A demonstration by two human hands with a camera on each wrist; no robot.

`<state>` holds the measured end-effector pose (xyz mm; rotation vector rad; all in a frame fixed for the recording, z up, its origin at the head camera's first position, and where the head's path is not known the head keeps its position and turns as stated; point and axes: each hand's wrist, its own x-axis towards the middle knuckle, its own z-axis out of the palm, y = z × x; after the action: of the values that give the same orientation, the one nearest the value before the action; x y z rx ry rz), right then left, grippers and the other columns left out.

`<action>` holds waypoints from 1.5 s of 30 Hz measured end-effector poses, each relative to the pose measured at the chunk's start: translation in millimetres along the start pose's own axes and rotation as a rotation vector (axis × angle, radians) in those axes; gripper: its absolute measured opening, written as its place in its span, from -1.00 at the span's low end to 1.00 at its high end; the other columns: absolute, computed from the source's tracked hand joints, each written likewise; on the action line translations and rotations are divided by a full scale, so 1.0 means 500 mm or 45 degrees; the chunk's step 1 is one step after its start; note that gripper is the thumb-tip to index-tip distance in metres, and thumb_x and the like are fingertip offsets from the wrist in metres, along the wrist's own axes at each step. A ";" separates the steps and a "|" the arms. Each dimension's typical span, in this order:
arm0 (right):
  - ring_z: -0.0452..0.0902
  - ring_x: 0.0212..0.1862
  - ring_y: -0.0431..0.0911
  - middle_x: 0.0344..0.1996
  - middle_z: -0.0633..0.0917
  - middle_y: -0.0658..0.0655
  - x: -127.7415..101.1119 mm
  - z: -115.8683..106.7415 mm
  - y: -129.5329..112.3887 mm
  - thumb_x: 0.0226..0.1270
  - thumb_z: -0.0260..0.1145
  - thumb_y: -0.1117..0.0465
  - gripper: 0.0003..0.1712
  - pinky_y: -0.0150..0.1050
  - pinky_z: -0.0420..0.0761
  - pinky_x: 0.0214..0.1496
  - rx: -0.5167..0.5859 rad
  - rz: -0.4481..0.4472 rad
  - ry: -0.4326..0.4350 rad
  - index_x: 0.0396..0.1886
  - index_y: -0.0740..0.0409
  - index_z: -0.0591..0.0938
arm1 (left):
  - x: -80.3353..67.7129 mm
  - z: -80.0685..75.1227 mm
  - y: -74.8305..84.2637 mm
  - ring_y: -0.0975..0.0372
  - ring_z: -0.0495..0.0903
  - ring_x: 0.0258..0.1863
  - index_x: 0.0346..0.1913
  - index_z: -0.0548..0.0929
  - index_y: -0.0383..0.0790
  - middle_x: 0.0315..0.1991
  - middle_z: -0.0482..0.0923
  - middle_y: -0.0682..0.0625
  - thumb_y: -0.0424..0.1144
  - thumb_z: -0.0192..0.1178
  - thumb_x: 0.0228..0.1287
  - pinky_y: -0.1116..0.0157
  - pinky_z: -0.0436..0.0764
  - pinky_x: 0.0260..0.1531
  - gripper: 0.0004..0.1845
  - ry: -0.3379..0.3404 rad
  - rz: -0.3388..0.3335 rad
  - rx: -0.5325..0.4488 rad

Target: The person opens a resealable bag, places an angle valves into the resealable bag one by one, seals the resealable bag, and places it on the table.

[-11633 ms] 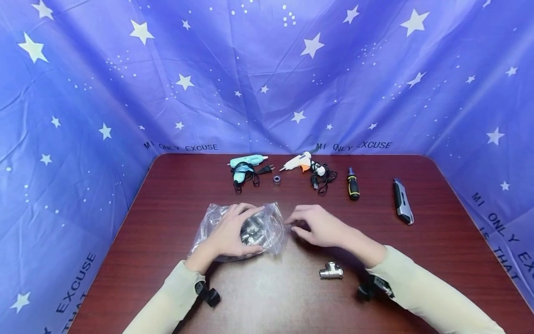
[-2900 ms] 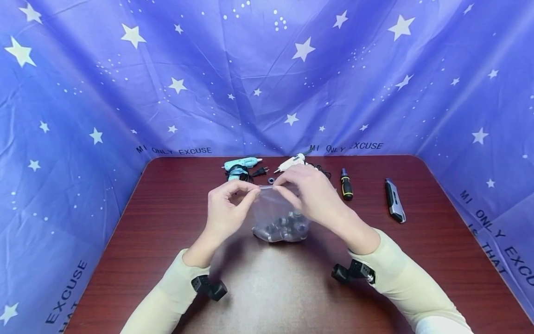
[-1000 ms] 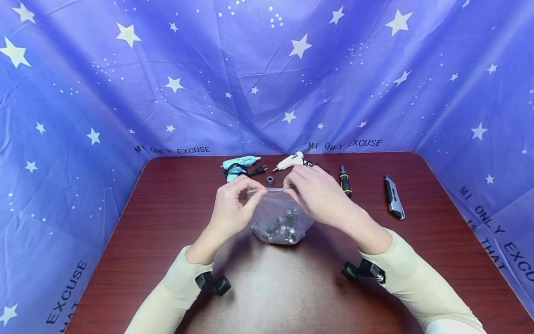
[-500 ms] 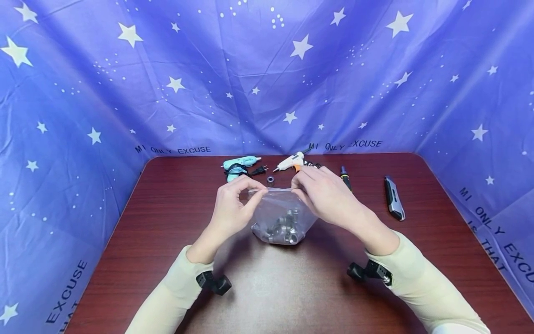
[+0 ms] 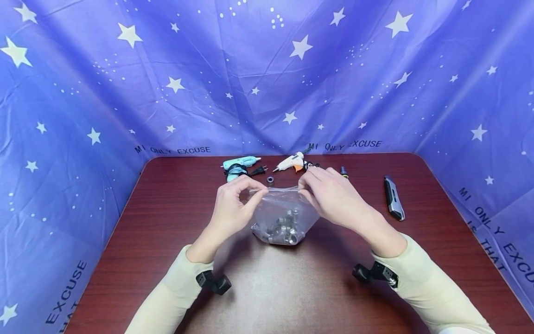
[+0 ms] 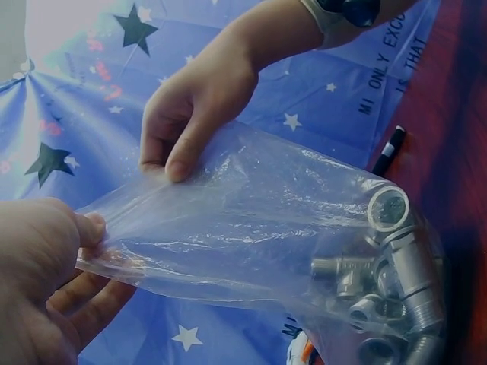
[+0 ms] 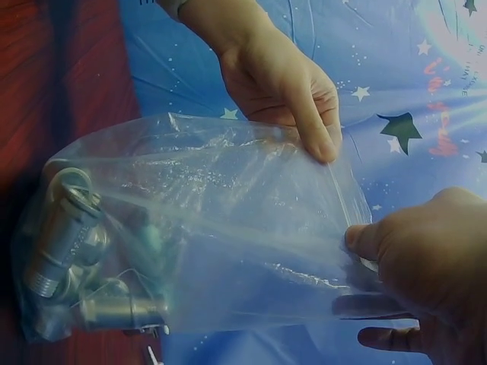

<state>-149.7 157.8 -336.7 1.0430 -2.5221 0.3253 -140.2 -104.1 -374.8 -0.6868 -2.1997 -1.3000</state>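
Observation:
A clear plastic bag [image 5: 280, 211] with several metal pipe fittings [image 5: 281, 229] in its bottom stands on the dark red table [image 5: 167, 222]. My left hand [image 5: 233, 206] pinches the bag's top edge at its left end, and my right hand [image 5: 329, 195] pinches the same edge at its right end. In the left wrist view the bag [image 6: 251, 220] stretches between the left hand [image 6: 46, 274] and the right hand [image 6: 190, 114], with the fittings [image 6: 380, 289] at the lower right. In the right wrist view, the bag [image 7: 213, 228] and fittings [image 7: 68, 258] show between both hands.
Along the table's far edge lie a teal glue gun [image 5: 238, 166], a small metal ring [image 5: 270, 179], a white and orange glue gun [image 5: 292, 162], a screwdriver [image 5: 344, 171] partly behind my right hand, and a grey utility knife [image 5: 393, 197]. Starred blue cloth [image 5: 267, 74] surrounds the table.
My right hand has slid to the right along the bag's top edge, from near the middle towards the right end. The left hand keeps its pinch. Earlier, a loose tee fitting lay on the table.

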 end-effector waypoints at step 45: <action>0.57 -0.28 -0.01 -0.28 0.64 0.03 -0.061 -0.020 0.050 0.41 0.40 0.32 -0.91 -0.01 0.57 -0.15 -0.006 0.095 0.002 -0.21 0.11 0.63 | -0.006 -0.008 -0.001 0.32 0.67 -0.47 -0.27 0.86 -0.12 -0.41 0.76 0.04 -0.38 0.48 0.28 0.31 0.74 -0.40 -0.93 0.015 -0.077 -0.004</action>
<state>-145.0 197.6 -342.7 0.9481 -2.5633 0.3412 -137.7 -108.6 -375.3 -0.6162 -2.2252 -1.3339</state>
